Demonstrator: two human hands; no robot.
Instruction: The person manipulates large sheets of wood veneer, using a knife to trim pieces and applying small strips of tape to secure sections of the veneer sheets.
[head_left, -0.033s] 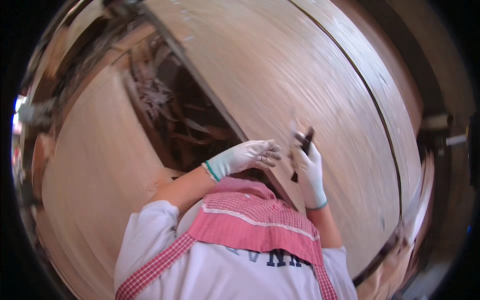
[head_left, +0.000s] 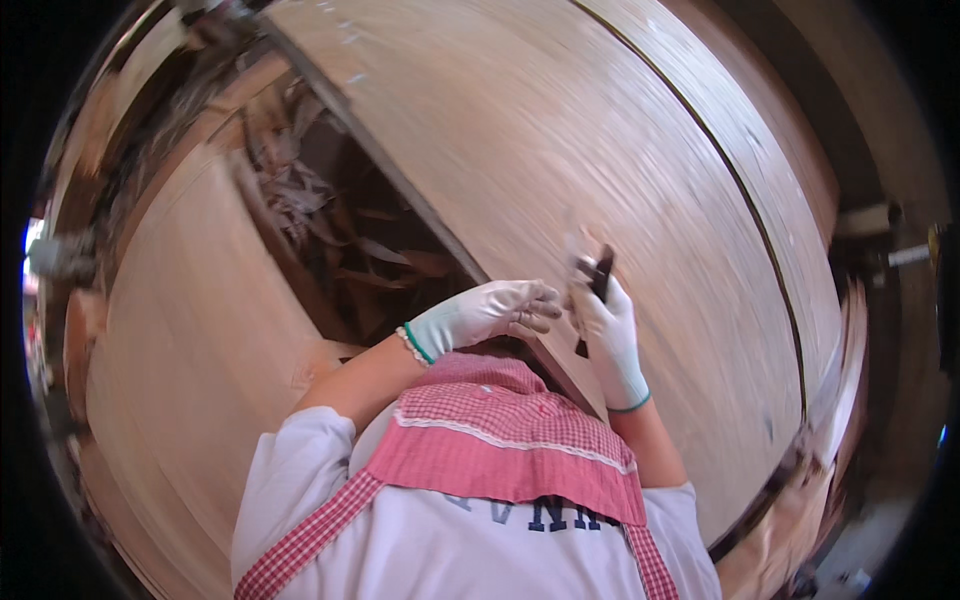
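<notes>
My right hand, in a white glove with a green cuff edge, is closed around a dark-handled knife. A pale, blurred blade seems to rise from the handle; its exact shape cannot be made out. Beside it on the left, my left hand wears the same kind of glove. Its fingers are loosely bent toward the right hand, and nothing shows in them. Both hands are over the near edge of a large pale wood sheet, close in front of my red checked apron.
A second pale wood sheet lies to the left. Between the sheets, a dark gap holds thin wood scraps. A dark curved seam crosses the wood on the right. Loose strips stick out at the far right.
The view has shifted slightly, so the sheets and my right hand appear a little farther left. Both hands keep nearly the same pose, the knife still in my right.
</notes>
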